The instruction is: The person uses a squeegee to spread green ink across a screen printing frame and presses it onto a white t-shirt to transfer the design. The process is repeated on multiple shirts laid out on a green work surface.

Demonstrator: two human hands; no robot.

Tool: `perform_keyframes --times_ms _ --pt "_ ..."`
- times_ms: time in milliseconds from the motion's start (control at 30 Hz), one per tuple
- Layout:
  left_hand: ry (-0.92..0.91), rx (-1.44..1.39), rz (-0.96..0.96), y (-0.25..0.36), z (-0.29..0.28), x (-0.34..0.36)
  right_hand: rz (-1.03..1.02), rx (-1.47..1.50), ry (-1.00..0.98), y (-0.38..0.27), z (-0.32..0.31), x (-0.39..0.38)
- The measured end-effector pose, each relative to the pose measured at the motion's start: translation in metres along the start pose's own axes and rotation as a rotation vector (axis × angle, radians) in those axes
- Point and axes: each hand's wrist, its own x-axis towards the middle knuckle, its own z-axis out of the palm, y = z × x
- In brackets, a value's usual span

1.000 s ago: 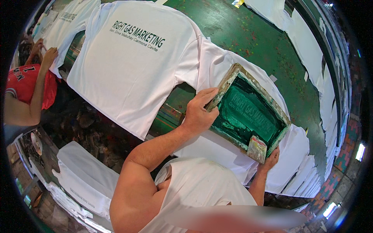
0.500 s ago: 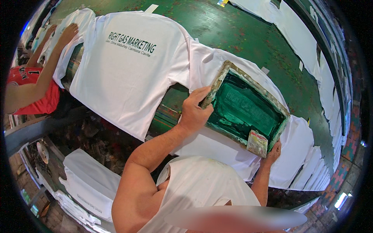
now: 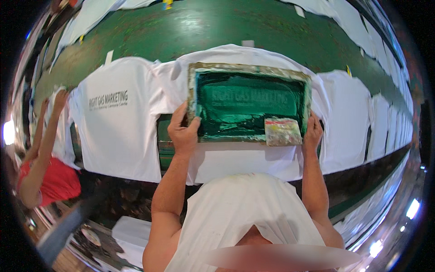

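My left hand (image 3: 184,131) grips the left end of a wooden screen-printing frame (image 3: 249,68), thumb over its near corner. Around the right end, my right hand (image 3: 312,132) is closed with the fingers at the outer edge. Dark green ink (image 3: 244,122) coats the mesh, where faint lettering shows through. A paint-stained squeegee (image 3: 283,132) leans in the near right corner, overlapping the near rim. Beneath the frame lies a white T-shirt (image 3: 244,161), smooth on the green table; whether the frame rests flat on it I cannot tell.
Left of me lies a white shirt (image 3: 120,140) with dark lettering. Beyond it, a co-worker in a red top (image 3: 59,183) has both hands on another shirt. Several white shirts (image 3: 344,118) line the right side. The green table (image 3: 208,31) stretches to the far side.
My view has turned, so the table edge now runs more level. The frame, tilted before, now sits squarely over the shirt in front of me, still held in both hands.
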Motion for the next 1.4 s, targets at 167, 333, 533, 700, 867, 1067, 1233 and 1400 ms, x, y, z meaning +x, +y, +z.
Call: perform_keyframes --times_ms 167,333,533,700,867,1067,1233,1400 --pt "-0.015 -0.015 -0.003 0.001 -0.001 0.0 -0.001 0.133 -0.031 0.003 0.003 -0.001" --pt "-0.009 0.001 -0.033 0.001 -0.003 -0.001 0.025 0.228 -0.028 0.007 0.01 -0.001" --pt "0.0 -0.06 -0.009 -0.005 -0.002 0.004 -0.015 0.23 -0.021 0.001 0.011 -0.002" --pt "0.002 -0.065 0.006 0.0 0.0 0.002 -0.04 0.21 -0.006 -0.007 0.01 -0.002" --pt "0.014 -0.03 0.012 0.001 0.001 0.001 -0.034 0.193 -0.022 -0.007 0.01 -0.002" --pt "0.006 -0.083 0.013 -0.001 0.001 0.003 -0.037 0.233 -0.019 -0.006 0.011 0.0" --pt "0.0 -0.089 0.025 -0.004 0.001 0.003 -0.066 0.212 0.0 -0.006 0.012 0.0" --pt "-0.008 -0.078 -0.018 -0.006 -0.001 0.004 -0.067 0.252 -0.017 -0.006 0.012 0.0"
